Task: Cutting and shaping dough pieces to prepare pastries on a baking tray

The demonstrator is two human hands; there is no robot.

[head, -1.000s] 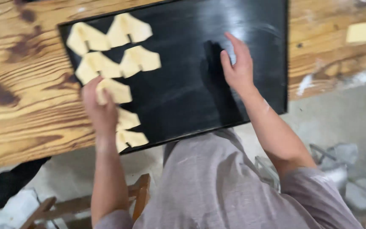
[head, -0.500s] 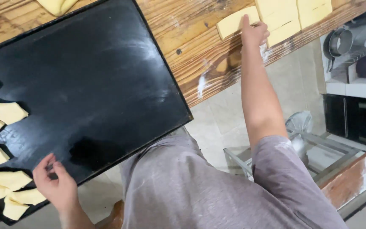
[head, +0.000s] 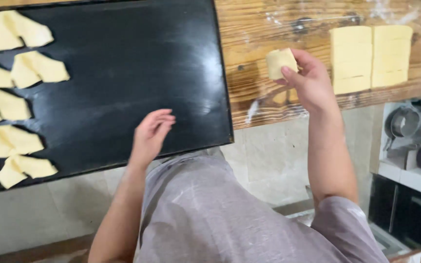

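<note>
Right hand (head: 313,80) is pinched on 1 dough square (head: 280,62), lifted above the wooden table (head: 269,29) beside the tray (head: 137,63). Left hand (head: 151,135) hovers loose and empty over the tray's near edge. I'd keep that pinch light so it doesn't stretch, and line it up with the folded pieces (head: 18,92).

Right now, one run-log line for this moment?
right hand: holds dough piece | left hand: empty, over black tray

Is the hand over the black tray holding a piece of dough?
No, the left hand hovers empty over the black tray, while the right hand pinches the dough piece in its fingers.
</note>
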